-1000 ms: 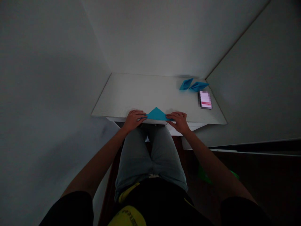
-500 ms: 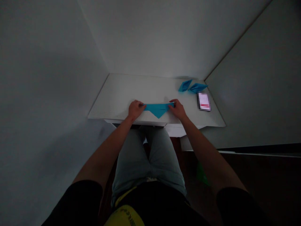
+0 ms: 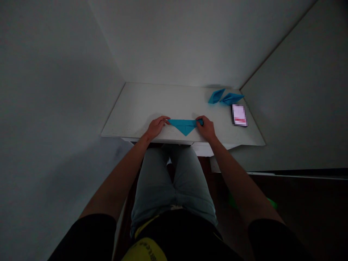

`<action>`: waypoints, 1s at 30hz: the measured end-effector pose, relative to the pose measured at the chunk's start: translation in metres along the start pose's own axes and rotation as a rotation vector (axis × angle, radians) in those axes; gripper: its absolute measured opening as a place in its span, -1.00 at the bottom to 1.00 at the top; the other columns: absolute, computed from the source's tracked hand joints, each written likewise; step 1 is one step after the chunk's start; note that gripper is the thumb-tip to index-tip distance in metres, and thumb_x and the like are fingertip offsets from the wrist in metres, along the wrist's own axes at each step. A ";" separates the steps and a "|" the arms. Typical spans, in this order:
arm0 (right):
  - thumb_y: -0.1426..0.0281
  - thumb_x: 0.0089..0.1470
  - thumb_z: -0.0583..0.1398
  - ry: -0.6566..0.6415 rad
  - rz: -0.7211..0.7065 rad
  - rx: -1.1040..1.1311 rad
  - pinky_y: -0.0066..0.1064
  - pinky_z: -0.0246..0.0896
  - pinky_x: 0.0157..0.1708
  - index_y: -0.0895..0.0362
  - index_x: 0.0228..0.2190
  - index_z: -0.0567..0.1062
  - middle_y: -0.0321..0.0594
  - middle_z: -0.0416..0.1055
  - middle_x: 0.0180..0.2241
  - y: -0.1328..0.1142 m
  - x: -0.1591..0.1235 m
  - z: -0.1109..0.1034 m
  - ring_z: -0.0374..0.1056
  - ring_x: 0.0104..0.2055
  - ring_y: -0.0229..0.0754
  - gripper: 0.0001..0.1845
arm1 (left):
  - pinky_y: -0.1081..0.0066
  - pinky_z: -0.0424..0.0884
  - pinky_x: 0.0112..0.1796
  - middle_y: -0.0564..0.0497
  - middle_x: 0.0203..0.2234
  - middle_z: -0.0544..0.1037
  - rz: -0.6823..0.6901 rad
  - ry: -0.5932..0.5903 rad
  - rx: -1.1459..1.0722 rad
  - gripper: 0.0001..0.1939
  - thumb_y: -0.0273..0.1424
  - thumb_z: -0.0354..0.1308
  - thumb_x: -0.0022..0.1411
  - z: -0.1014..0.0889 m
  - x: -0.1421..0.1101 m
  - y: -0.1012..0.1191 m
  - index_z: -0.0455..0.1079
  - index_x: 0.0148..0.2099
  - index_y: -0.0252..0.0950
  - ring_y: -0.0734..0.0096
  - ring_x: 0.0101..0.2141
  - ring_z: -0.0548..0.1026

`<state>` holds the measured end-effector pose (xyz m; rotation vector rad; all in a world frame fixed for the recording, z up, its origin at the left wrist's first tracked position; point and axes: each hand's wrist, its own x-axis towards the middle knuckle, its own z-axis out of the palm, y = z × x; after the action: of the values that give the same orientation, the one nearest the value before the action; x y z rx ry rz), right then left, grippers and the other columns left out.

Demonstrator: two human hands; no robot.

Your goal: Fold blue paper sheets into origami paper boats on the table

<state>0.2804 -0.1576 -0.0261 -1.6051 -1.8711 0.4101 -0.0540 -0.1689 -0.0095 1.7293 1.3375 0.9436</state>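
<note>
A sheet of blue paper, folded into a wide flat triangle, lies near the front edge of the white tabletop. Its long straight side faces away from me and its point faces me. My left hand pinches the left corner between thumb and fingertips. At the other end, my right hand has its fingers closed on the right corner, covering part of it. Creases run across the paper's middle.
Two folded blue paper shapes that look like boats sit at the back right. In front of them lies a phone with a blurred screen. Walls enclose the table at the back and sides. Something green is low on the right.
The paper's left end now tapers to a sharp corner where it was a wider band. My left hand has shifted slightly outward. The view has moved a little.
</note>
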 end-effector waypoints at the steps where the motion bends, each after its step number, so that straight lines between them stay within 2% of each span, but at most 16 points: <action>1: 0.28 0.28 0.17 0.000 -0.010 0.000 0.01 0.33 0.17 0.06 -0.02 0.61 -0.01 0.66 0.02 0.000 0.000 0.000 0.54 -0.02 0.14 -0.68 | 0.24 0.53 0.09 -0.04 -0.10 0.78 0.002 0.000 0.024 -0.60 -0.45 0.03 0.46 0.000 0.000 -0.001 0.60 0.18 -0.22 0.24 -0.10 0.66; 5: 0.31 0.27 0.18 -0.005 -0.046 -0.013 0.04 0.37 0.17 0.06 -0.02 0.61 0.04 0.63 0.07 0.001 0.000 0.000 0.53 0.07 0.18 -0.69 | 0.26 0.55 0.06 -0.03 -0.05 0.77 -0.010 0.034 0.109 -0.69 -0.38 0.26 0.44 0.002 0.000 0.000 0.61 0.18 -0.18 0.25 -0.09 0.69; 11: 0.28 0.25 0.21 -0.022 -0.073 -0.007 0.04 0.37 0.18 0.06 -0.02 0.64 0.03 0.65 0.07 -0.002 -0.001 0.001 0.53 0.06 0.18 -0.67 | 0.25 0.56 0.01 -0.01 -0.10 0.76 -0.040 0.074 0.287 -0.76 -0.35 0.41 0.40 0.010 0.001 0.012 0.65 0.09 -0.16 0.27 -0.19 0.65; 13: 0.23 0.25 0.23 -0.043 -0.056 0.007 0.00 0.37 0.16 0.07 -0.05 0.66 -0.02 0.68 -0.02 -0.003 -0.001 0.001 0.55 -0.04 0.13 -0.68 | 0.20 0.54 0.05 -0.04 -0.09 0.74 -0.048 0.096 0.356 -0.77 -0.34 0.42 0.41 0.012 0.001 0.017 0.66 0.08 -0.18 0.22 -0.15 0.65; 16: 0.11 0.32 0.22 -0.116 -0.007 0.055 -0.08 0.41 0.06 0.07 -0.06 0.68 -0.14 0.65 -0.26 -0.002 0.001 -0.004 0.51 -0.25 0.02 -0.62 | 0.12 0.48 0.15 -0.10 -0.04 0.71 -0.050 0.130 0.456 -0.76 -0.33 0.41 0.43 0.015 0.001 0.023 0.65 0.11 -0.18 0.11 0.01 0.64; 18: 0.13 0.34 0.16 -0.193 -0.012 0.118 -0.12 0.43 0.00 0.08 -0.02 0.69 -0.18 0.62 -0.31 0.004 0.002 -0.012 0.48 -0.28 0.00 -0.57 | 0.08 0.45 0.20 -0.13 0.03 0.67 -0.054 0.150 0.501 -0.73 -0.32 0.40 0.44 0.016 0.001 0.025 0.64 0.14 -0.18 0.05 0.11 0.61; 21: 0.23 0.28 0.10 -0.286 -0.094 0.246 -0.10 0.47 0.04 0.09 0.03 0.69 -0.12 0.67 -0.14 0.015 0.003 -0.026 0.53 -0.12 0.03 -0.53 | 0.04 0.41 0.26 -0.15 0.14 0.61 -0.063 0.156 0.535 -0.71 -0.30 0.36 0.47 0.017 0.001 0.024 0.62 0.19 -0.17 0.02 0.18 0.58; 23: 0.26 0.23 0.13 -0.302 -0.129 0.302 -0.05 0.48 0.11 0.10 0.03 0.69 -0.09 0.68 -0.04 0.021 0.002 -0.033 0.55 -0.04 0.05 -0.53 | 0.02 0.40 0.28 -0.17 0.19 0.57 -0.060 0.153 0.552 -0.70 -0.28 0.34 0.49 0.017 0.001 0.022 0.60 0.21 -0.16 0.01 0.21 0.57; 27: 0.30 0.10 0.25 -0.325 -0.117 0.351 -0.04 0.53 0.10 0.10 0.04 0.71 -0.07 0.69 0.00 0.021 -0.003 -0.034 0.59 -0.04 0.05 -0.51 | -0.01 0.38 0.29 -0.20 0.21 0.54 -0.049 0.154 0.558 -0.73 -0.27 0.32 0.51 0.018 0.000 0.019 0.59 0.19 -0.17 -0.05 0.25 0.53; 30: 0.28 0.09 0.31 -0.345 -0.130 0.347 -0.04 0.53 0.12 0.09 0.05 0.73 -0.07 0.70 0.00 0.015 -0.006 -0.034 0.60 -0.03 0.04 -0.51 | -0.07 0.37 0.29 -0.22 0.19 0.55 -0.036 0.161 0.527 -0.76 -0.28 0.34 0.49 0.018 0.000 0.018 0.59 0.14 -0.18 -0.11 0.24 0.53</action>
<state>0.3139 -0.1653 -0.0115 -1.2311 -2.0024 0.9461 -0.0302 -0.1738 -0.0020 2.0341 1.8395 0.7636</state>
